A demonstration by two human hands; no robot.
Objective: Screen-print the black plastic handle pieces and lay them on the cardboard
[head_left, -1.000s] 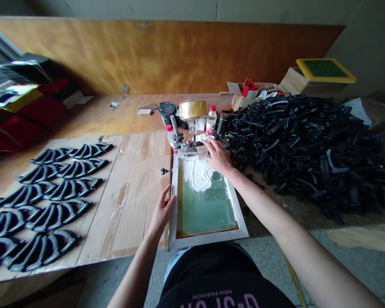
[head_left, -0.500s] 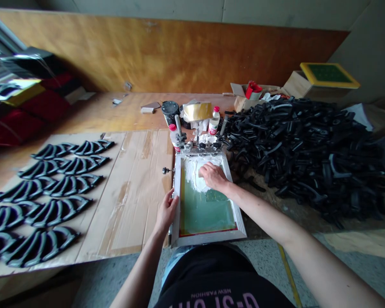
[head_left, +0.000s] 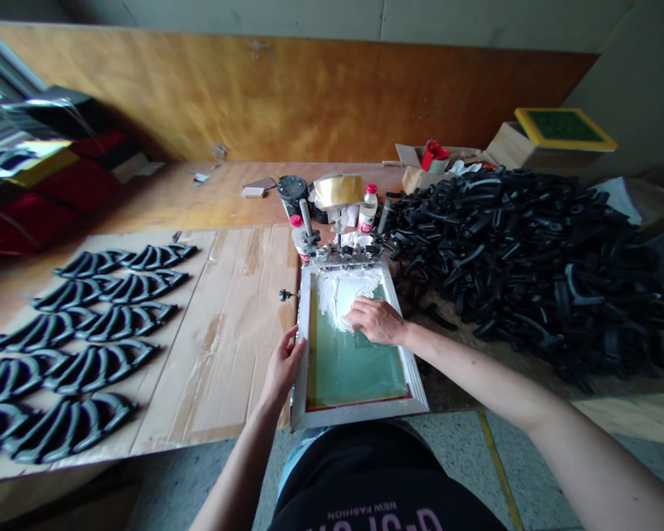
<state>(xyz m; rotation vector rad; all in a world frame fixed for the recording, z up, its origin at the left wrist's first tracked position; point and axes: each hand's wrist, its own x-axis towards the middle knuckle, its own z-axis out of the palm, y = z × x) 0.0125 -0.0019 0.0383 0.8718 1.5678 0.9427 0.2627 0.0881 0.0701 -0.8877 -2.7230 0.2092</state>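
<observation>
A silk-screen printing frame [head_left: 416, 375] with a pale metal border and green mesh lies in front of me, held at its far end by a metal hinge clamp [head_left: 346, 254]. White ink [head_left: 337, 291] is smeared thickly over the far part of the mesh. My left hand [head_left: 285, 360] grips the frame's left edge, thumb toward the top. My right hand [head_left: 377, 320] is closed, fingers pinched down on the mesh at the near edge of the ink. Whatever it holds is hidden beneath the fingers.
Black fan-shaped plastic parts [head_left: 119, 322] lie in rows on cardboard [head_left: 226, 332] at left. A large heap of black parts [head_left: 509, 258] is at right. Behind the clamp stand a black tub [head_left: 293, 195], a tape roll [head_left: 339, 190] and bottles with red caps [head_left: 368, 209].
My right hand has moved toward me and slightly right across the mesh, out of the thick ink. The frame's near end has shifted slightly. My left hand stays at the frame's edge.
</observation>
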